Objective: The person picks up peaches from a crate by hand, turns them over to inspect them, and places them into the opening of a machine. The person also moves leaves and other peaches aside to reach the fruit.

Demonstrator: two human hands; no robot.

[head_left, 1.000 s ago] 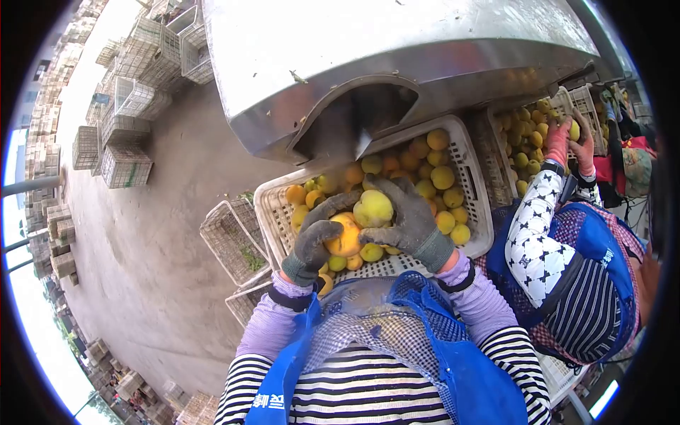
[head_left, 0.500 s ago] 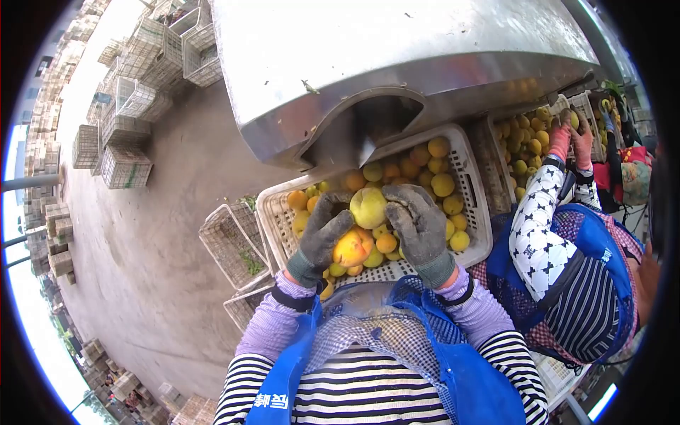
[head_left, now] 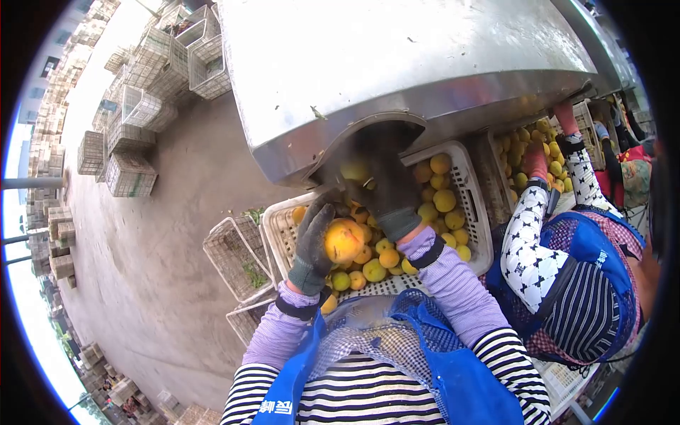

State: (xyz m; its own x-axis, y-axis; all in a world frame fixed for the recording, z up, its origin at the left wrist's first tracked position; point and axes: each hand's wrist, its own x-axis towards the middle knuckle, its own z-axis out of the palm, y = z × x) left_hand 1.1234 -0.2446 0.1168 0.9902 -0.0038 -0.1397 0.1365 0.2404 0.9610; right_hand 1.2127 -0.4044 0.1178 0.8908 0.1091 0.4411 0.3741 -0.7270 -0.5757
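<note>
My gloved left hand is closed around an orange-yellow peach with reddish marks, above the crate. My right hand, gloved in dark grey and blurred by motion, reaches forward at the curved opening of the metal machine. A yellow-green peach is against the inner side of that hand, which appears to grip it; its fingers are partly lost in shadow. Under both hands lies a white plastic crate with many yellow and orange peaches.
The metal machine overhangs the crate's far side. To the left, wire-sided crates stand on the concrete floor, with stacks farther off. A co-worker at the right reaches into another peach crate.
My right hand has moved forward to the machine's opening with the yellow-green peach. My left hand has drawn slightly back, keeping the orange-yellow peach. The co-worker's hands have lowered and spread apart.
</note>
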